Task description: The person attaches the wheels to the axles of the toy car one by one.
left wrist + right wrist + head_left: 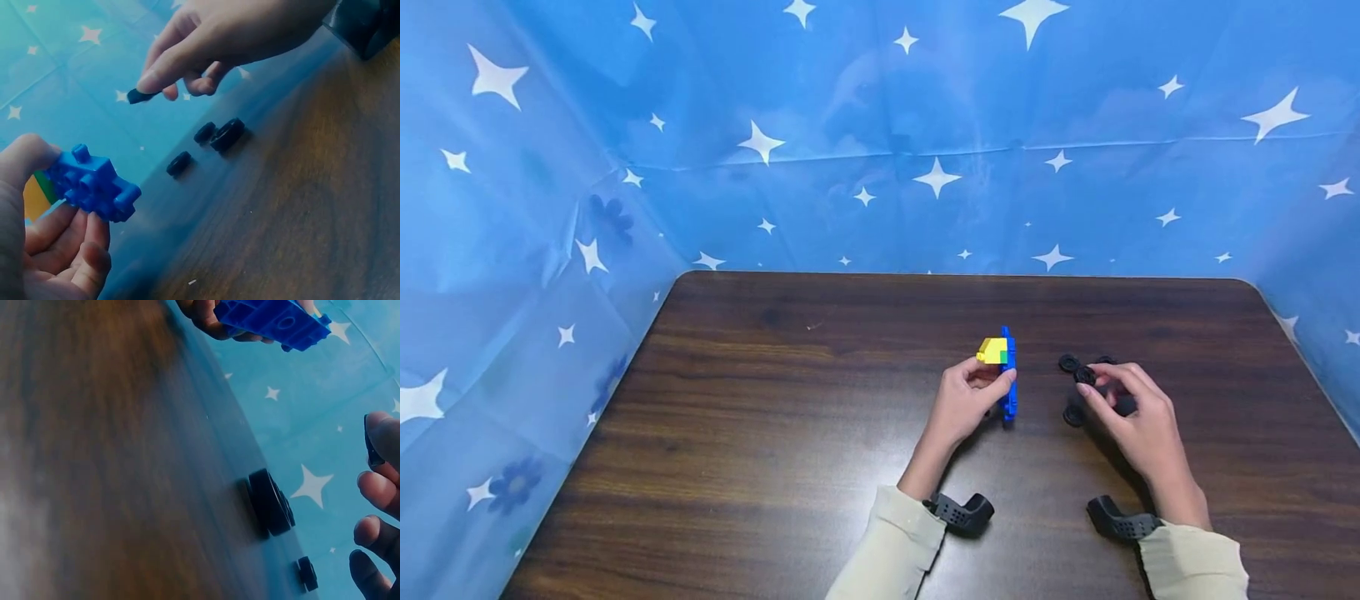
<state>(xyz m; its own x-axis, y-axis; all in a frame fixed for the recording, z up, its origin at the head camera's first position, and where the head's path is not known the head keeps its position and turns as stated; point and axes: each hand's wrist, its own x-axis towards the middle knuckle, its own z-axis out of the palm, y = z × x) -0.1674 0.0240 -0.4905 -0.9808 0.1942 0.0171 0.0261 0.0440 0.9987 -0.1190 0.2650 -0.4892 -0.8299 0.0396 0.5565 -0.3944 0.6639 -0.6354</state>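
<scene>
My left hand (958,404) grips a blue toy-car base (1011,403), held on its side above the table. A yellow block (991,351) and a small green block (1003,357) are attached to the base's left face. In the left wrist view, pegs show on the side of the blue base (94,184). To the right, my right hand (1146,429) pinches a black toy wheel (1084,375) between thumb and fingers, apart from the base. The right wrist view shows this wheel (373,444) only edge-on, partly hidden by the thumb.
More black wheels lie on the dark wooden table (775,433) about my right hand, among them a far-left wheel (1068,362) and a nearer wheel (1073,415). A blue star-patterned cloth (850,108) hangs behind the table and along its sides.
</scene>
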